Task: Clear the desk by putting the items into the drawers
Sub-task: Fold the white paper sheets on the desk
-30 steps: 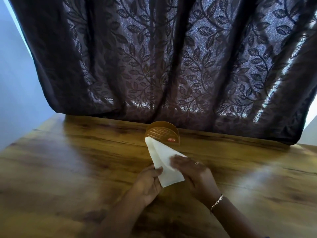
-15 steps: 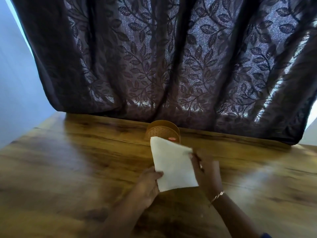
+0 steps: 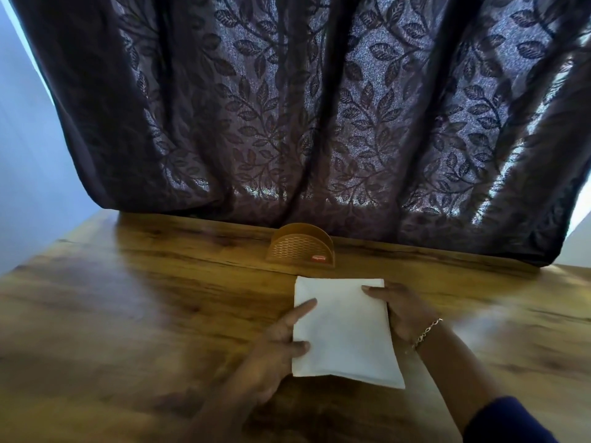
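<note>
Two hands [image 3: 276,348] [image 3: 404,310] grip one napkin [image 3: 343,330]; one holder [image 3: 300,247].

The white napkin [image 3: 342,330] covers most fingers of the right hand [image 3: 406,311] along its 3 o'clock side. The blue sleeve [image 3: 511,423] is cut off at 5 o'clock. On the holder [image 3: 300,246] at 12 o'clock, the red label [image 3: 319,258] is too small to read. The desk [image 3: 112,308] is blurred toward 9 o'clock.
</note>
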`<state>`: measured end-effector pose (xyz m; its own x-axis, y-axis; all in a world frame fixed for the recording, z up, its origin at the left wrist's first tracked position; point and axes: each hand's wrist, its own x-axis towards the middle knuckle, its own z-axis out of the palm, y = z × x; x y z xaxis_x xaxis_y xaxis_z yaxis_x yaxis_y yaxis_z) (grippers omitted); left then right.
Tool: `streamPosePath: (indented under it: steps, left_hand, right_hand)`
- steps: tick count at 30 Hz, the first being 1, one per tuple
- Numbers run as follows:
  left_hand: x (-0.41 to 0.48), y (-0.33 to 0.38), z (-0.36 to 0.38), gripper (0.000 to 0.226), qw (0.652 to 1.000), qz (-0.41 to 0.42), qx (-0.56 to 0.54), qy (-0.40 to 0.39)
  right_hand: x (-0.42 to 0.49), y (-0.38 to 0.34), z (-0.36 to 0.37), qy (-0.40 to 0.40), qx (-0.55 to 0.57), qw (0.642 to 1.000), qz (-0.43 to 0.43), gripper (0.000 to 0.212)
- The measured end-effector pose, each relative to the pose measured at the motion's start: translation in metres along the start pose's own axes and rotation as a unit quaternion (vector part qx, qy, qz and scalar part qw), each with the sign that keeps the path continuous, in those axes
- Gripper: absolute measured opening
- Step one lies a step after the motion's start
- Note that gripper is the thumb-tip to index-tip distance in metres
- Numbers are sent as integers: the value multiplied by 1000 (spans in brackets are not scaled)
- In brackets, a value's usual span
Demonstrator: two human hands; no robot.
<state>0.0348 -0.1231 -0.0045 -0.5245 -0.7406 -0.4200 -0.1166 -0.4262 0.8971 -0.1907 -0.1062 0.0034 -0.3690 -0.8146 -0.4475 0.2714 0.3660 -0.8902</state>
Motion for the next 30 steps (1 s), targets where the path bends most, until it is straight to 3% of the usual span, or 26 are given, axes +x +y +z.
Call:
streamPosePath:
  steps: [4, 7, 10, 13, 17, 23, 30]
  left_hand:
    - [4, -6, 0, 40, 998, -62, -30, 11]
    - [7, -11, 4, 42, 997, -69, -15, 31]
    - [10, -15, 7, 46, 997, -56, -6, 45]
    - [11, -19, 9, 47, 997, -37, -40, 54]
    - [10, -23, 11, 44, 990, -17, -133, 34]
    - [15, -33, 11, 39, 992, -16, -121, 41]
    - [15, -37, 12, 48, 993, -8, -106, 51]
  right_hand:
    - [-1, 10, 5, 7, -94, 995, -45, 11]
    - [-3, 16, 15, 72, -230, 964, -114, 23]
    - [-19, 24, 30, 120, -388, 882, -238, 36]
    - [-46, 40, 50, 102, -492, 783, -365, 21]
    - [-58, 71, 64, 86, -552, 689, -462, 45]
    - [-66, 90, 67, 32, -574, 662, -480, 54]
    - [-69, 96, 68, 27, -564, 667, -487, 51]
